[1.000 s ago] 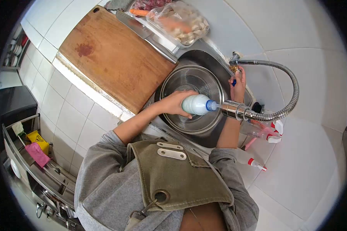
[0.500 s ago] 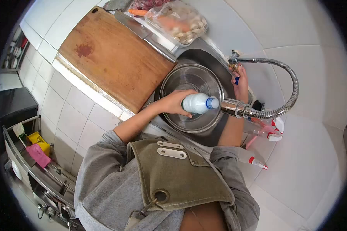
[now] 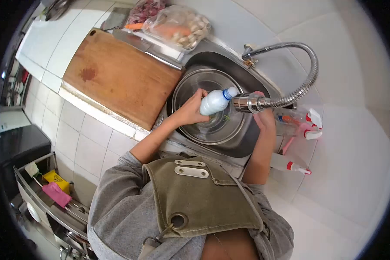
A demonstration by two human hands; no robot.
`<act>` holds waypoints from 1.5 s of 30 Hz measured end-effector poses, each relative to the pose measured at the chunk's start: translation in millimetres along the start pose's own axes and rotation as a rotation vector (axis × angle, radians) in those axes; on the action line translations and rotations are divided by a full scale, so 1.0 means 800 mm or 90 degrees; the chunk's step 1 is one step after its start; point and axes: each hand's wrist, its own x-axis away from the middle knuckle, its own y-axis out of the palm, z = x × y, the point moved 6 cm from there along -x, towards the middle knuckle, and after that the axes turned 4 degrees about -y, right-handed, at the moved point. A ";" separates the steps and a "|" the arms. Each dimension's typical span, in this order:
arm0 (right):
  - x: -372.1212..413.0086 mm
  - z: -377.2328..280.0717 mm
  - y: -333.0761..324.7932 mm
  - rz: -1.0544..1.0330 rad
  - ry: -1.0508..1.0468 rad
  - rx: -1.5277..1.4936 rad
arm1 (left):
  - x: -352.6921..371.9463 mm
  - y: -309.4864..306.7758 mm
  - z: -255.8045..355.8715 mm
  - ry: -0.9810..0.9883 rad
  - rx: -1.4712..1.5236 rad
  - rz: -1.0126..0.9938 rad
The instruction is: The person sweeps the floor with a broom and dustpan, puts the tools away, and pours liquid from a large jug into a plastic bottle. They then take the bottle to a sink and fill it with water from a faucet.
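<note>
My left hand [image 3: 190, 110] is wrapped around a plastic bottle [image 3: 214, 103] with a blue ring at its neck and pale, cloudy-looking contents. The bottle tilts over a round metal basin [image 3: 190, 138] in the sink [image 3: 242, 149], its neck close to the faucet's chrome spout head [image 3: 246, 103]. My right hand [image 3: 264, 118] is closed around that spout head, fingers showing on both sides of it. A flexible chrome hose [image 3: 315, 65] loops from the wall valve [image 3: 248, 55] to the spout. Small green bits lie in the basin.
Left of the sink lies a wooden cutting board [image 3: 121, 80], with a knife [image 3: 160, 58] along its far edge. Behind are a bag of garlic cloves and carrot [image 3: 180, 28] and a bag of reddish pieces [image 3: 145, 11]. Spray bottles [image 3: 286, 164] stand at right.
My right hand has left the wall valve and come down to the spout head. The bottle's neck has tipped up, still in my left hand. The camera view has shifted slightly.
</note>
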 end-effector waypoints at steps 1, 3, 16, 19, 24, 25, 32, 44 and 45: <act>0.009 -0.005 0.006 0.016 0.000 0.018 | -0.002 0.002 0.000 0.005 -0.004 -0.009; 0.018 -0.012 0.006 0.038 -0.013 0.057 | -0.005 0.009 -0.003 0.010 0.004 -0.048; 0.064 -0.035 0.008 0.065 -0.087 0.084 | -0.027 0.027 0.008 -0.057 -0.030 -0.187; 0.074 -0.032 -0.002 0.075 -0.079 0.072 | -0.035 0.031 0.004 0.026 -0.070 -0.139; 0.087 -0.030 -0.014 0.080 -0.079 0.069 | -0.044 0.038 -0.004 -0.046 -0.134 -0.201; 0.090 -0.029 -0.015 0.072 -0.078 0.070 | -0.045 0.041 -0.008 -0.054 -0.166 -0.230; 0.104 -0.017 -0.013 0.073 -0.049 0.081 | -0.043 0.050 -0.008 -0.053 -0.222 -0.246; 0.100 0.045 0.056 0.065 -0.154 0.296 | -0.024 0.053 0.048 0.034 -0.068 -0.224; 0.095 0.062 0.057 0.062 -0.103 0.257 | -0.023 0.053 0.050 0.034 -0.068 -0.227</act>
